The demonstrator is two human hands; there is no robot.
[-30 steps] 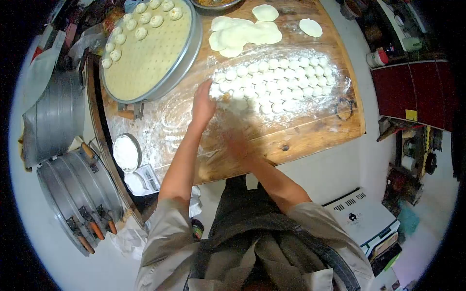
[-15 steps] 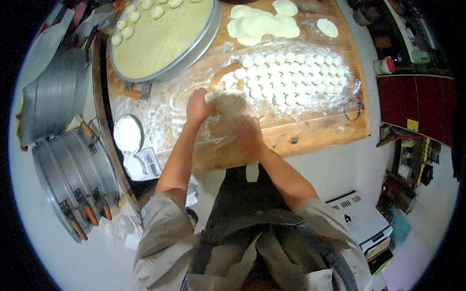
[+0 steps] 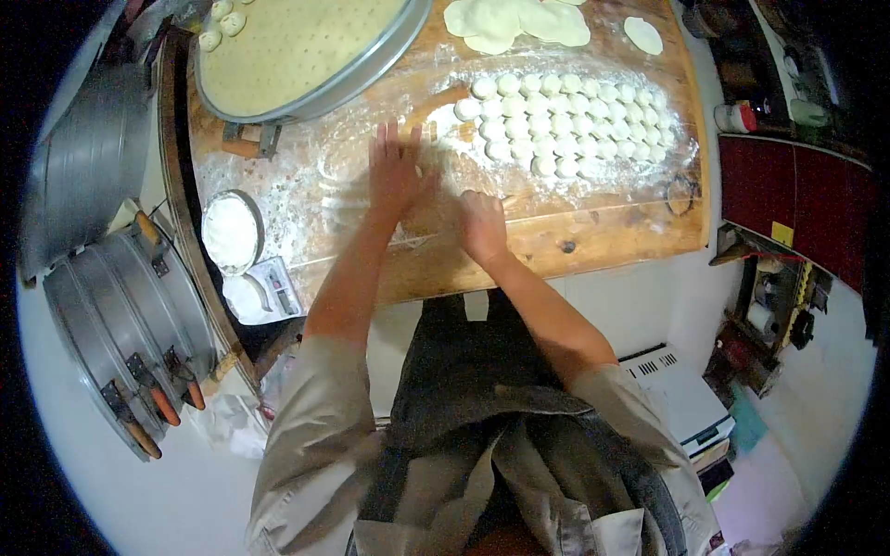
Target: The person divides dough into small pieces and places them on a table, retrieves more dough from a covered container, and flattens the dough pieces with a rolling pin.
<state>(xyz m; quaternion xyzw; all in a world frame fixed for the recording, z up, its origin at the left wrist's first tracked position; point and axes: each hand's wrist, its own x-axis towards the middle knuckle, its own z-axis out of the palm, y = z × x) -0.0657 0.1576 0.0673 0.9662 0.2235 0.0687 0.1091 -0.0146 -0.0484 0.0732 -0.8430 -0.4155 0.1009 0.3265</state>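
Note:
My left hand (image 3: 399, 176) is over the floured wooden table (image 3: 547, 264), its fingers stretched out and apart, with nothing visible in them. Close by on the right, my right hand (image 3: 484, 227) is closed in a fist at the table. A short pale end seems to stick out beside its knuckles; what the fist holds is hidden. Small round dough pieces (image 3: 556, 125) lie in rows beyond my right hand. Flat rolled dough wrappers (image 3: 519, 20) overlap at the far side, with a single oval wrapper (image 3: 643, 35) to their right.
A large round steamer tray (image 3: 297, 69) with a few filled buns (image 3: 210, 40) stands at the far left. A bowl of flour (image 3: 231, 230) and a small scale (image 3: 276, 287) sit at the left edge. Stacked metal steamers (image 3: 130, 315) are beside the table.
My left hand has gone from a closed grip near a small white piece to spread fingers. My right hand, blurred before, is now a clear fist. The view has shifted, so the table sits higher.

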